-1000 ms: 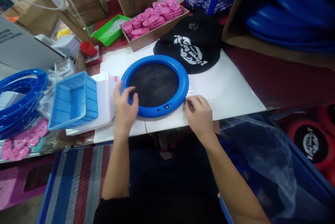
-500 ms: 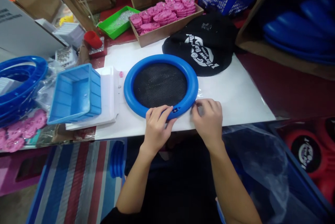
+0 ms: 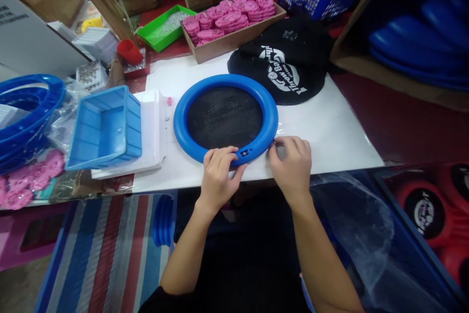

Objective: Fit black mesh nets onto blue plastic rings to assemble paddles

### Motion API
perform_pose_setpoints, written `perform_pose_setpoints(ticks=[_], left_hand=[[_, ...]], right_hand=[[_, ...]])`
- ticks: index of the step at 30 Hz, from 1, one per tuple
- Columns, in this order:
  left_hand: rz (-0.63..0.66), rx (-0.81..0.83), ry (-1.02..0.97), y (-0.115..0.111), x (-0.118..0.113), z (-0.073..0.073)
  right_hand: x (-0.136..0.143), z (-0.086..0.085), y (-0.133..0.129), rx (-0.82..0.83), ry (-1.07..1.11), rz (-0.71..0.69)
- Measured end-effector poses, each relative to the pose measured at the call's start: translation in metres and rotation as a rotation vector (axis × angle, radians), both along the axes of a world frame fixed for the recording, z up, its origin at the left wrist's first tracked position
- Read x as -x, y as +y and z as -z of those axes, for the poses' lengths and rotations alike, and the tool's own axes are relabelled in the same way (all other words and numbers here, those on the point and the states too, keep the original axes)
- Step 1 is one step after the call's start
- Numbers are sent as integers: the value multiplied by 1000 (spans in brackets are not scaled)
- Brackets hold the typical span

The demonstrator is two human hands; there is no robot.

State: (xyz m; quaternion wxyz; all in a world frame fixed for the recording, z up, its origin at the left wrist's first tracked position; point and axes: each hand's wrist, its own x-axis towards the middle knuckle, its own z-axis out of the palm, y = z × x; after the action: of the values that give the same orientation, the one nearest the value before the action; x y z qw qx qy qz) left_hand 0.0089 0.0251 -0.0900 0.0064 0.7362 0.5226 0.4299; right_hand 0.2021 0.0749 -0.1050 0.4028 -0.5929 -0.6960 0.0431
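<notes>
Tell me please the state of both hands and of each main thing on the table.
Blue disc: lying flat.
Left hand: gripping the disc's front rim.
Right hand: curled at the disc's right edge, grip unclear.
Black cloth: lying loose, printed side up.
Cardboard tray: filled with stacked pink pieces.
Green tray: holding small shiny pieces.
Light-blue bin: upright, open-topped.
Red cup: tilted.

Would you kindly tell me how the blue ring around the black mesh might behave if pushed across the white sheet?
The blue ring would probably hold its shape, since it looks thick and moulded. It seems more apt to slide than tip, lying flat on the white sheet. The black mesh may flex, looking perforated.
</notes>
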Motion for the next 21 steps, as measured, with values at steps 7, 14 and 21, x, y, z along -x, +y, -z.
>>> perform_pose_setpoints(ticks=[7, 14, 21], left_hand=[[-29, 8, 146, -1, 0, -1], [-89, 184, 598, 15, -14, -21], [-69, 0, 104, 47, -6, -95]], right_hand=[[0, 3, 1, -6, 16, 10], [-1, 6, 4, -38, 2, 12], [-2, 9, 6, -66, -13, 5]])
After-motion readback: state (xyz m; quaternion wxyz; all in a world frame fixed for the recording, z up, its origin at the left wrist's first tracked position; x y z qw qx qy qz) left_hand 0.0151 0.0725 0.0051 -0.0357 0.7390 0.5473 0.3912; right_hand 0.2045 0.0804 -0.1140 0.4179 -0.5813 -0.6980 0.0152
